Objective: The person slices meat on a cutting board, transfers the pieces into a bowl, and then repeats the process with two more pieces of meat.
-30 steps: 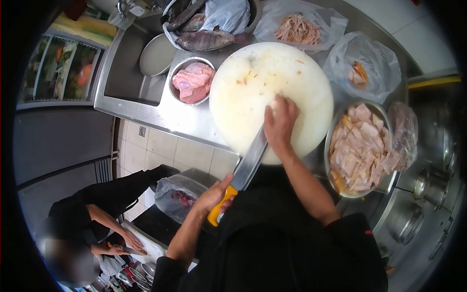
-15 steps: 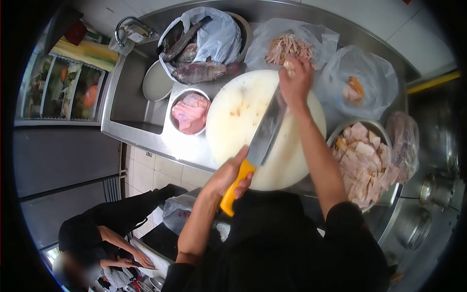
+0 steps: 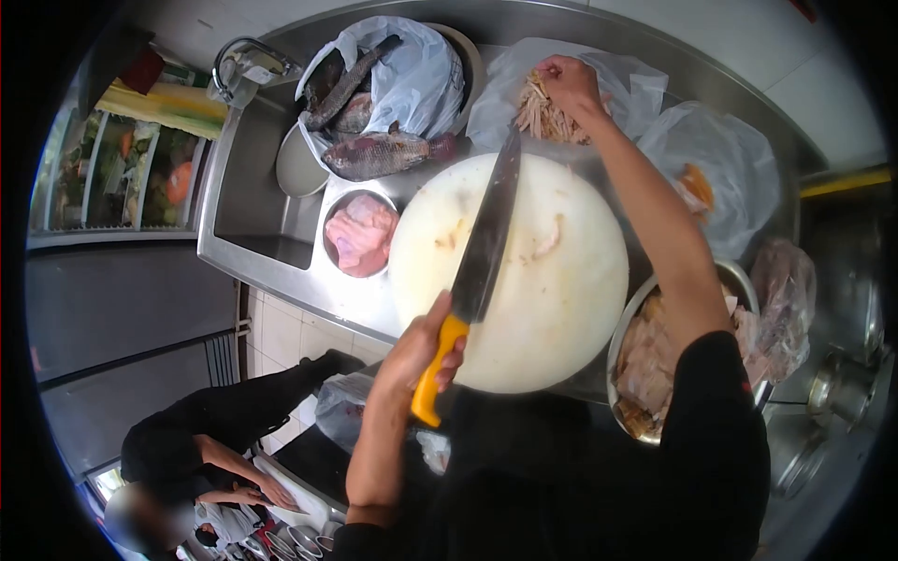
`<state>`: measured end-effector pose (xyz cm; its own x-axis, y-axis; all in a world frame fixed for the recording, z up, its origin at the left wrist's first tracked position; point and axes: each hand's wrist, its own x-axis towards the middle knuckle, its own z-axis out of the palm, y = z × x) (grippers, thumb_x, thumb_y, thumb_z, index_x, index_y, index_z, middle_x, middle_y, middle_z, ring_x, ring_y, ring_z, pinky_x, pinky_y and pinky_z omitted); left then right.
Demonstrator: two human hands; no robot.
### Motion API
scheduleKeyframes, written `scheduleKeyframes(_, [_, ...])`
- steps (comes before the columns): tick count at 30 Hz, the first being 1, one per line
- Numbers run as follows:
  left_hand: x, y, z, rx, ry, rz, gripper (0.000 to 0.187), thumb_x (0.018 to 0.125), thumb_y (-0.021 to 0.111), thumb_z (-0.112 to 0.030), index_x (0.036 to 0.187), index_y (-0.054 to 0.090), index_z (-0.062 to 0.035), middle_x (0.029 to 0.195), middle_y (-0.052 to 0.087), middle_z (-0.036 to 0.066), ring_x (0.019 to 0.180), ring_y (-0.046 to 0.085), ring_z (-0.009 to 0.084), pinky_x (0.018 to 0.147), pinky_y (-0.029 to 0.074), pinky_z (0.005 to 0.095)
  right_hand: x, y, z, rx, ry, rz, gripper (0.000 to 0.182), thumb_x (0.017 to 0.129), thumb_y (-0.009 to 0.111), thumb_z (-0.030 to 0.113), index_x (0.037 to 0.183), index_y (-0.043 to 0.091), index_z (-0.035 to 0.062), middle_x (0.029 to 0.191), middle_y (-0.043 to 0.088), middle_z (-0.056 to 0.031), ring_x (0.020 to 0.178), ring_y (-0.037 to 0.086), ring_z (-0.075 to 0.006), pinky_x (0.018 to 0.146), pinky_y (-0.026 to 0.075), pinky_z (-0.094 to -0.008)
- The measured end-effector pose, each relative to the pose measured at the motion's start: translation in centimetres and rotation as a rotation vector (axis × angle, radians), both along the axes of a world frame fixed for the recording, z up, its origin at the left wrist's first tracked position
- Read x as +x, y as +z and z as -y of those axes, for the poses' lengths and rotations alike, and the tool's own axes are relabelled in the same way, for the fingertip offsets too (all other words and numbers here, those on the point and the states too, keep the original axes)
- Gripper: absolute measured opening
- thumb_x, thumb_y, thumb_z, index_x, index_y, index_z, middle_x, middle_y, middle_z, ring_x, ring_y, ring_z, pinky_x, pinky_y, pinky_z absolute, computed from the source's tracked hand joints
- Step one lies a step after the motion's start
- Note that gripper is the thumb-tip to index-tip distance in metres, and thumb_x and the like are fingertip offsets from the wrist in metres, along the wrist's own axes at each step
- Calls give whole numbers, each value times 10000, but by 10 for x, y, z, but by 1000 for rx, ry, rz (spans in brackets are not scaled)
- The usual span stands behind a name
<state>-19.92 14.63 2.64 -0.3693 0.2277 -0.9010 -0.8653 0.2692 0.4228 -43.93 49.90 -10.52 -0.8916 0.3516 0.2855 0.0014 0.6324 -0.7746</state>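
My left hand (image 3: 426, 353) is closed round the yellow handle of a large knife (image 3: 488, 224). Its blade lies slantwise over the round white cutting board (image 3: 561, 318), tip toward the far edge. Beyond the board, my right hand (image 3: 568, 86) has its fingers pressed together at the top of a pile of meat strips (image 3: 547, 122) on a clear plastic bag. A thin scrap of meat (image 3: 550, 237) and small crumbs lie on the board.
Fish (image 3: 379, 156) lie in a plastic bag at the back left, near a bowl of pink meat (image 3: 361, 234) and a sink (image 3: 262, 210). On the right are a basin of sliced meat (image 3: 645, 355) and a bag with orange pieces (image 3: 694, 187). A co-worker (image 3: 187, 449) is at lower left.
My right hand has moved from the board's far edge to the strip pile. The knife has shifted left, away from that hand, and a scrap now shows on the board.
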Motion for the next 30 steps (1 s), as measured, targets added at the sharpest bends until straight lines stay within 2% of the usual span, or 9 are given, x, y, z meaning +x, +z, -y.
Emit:
scheduleKeyframes(3, [16,1,26,-52,-7,-12,673,1032,410,-666,790,528,-49,524,430,-13,350,404,90,329,360,232,63,24,14,126,321,4,173,872,731,142,1022,749,59,846,729,-78,772,703,-189,748,567,-335])
scheduleKeyframes(5, [30,-5,49,-56,-11,-8,675,1027,417,-672,802,534,-45,533,439,-11,356,409,88,335,368,230,115,32,29,39,639,132,278,822,791,155,1073,733,52,989,716,-111,895,692,-235,840,555,-367])
scheduleKeyframes(7, [43,-11,68,-69,-18,-6,680,1020,428,-679,817,541,-40,535,463,-1,357,425,92,349,385,230,158,34,38,258,883,200,413,721,854,201,1093,724,75,1208,637,-125,1212,552,-329,1065,447,-416])
scheduleKeyframes(9, [55,-10,79,-80,-24,-20,677,1042,405,-645,774,562,-43,529,482,2,376,450,99,380,382,235,187,39,48,312,986,212,282,685,821,142,904,664,59,1028,602,-108,1043,566,-322,892,485,-425])
scheduleKeyframes(16, [86,-11,90,-62,48,-16,671,1061,396,-608,763,573,-34,526,495,16,383,466,114,387,383,244,226,29,64,241,817,354,116,742,634,-22,765,550,54,850,578,-130,898,588,-349,794,490,-437])
scheduleKeyframes(19, [94,-14,85,-36,71,-49,698,1018,430,-675,753,570,-44,510,480,13,368,456,109,368,380,247,203,27,54,196,749,120,75,772,584,-24,776,573,51,846,607,-148,876,615,-367,799,512,-452])
scheduleKeyframes(23, [100,-17,82,-39,48,-74,723,995,444,-714,751,570,-45,507,480,15,366,449,107,360,373,247,120,42,29,327,441,-17,83,800,615,-2,835,665,53,913,695,-163,880,661,-381,781,529,-469])
scheduleKeyframes(25, [100,-17,83,-49,16,-97,733,996,437,-717,749,572,-41,509,489,22,368,456,114,364,369,252,80,38,2,403,597,-95,93,824,622,3,869,696,35,954,715,-178,891,675,-383,790,535,-456])
scheduleKeyframes(30, [107,-17,91,-203,-123,-210,768,995,417,-731,745,577,-23,508,508,48,373,476,139,374,360,272,126,109,-13,304,420,-37,212,813,664,6,1016,721,10,961,708,-163,893,670,-310,813,530,-401])
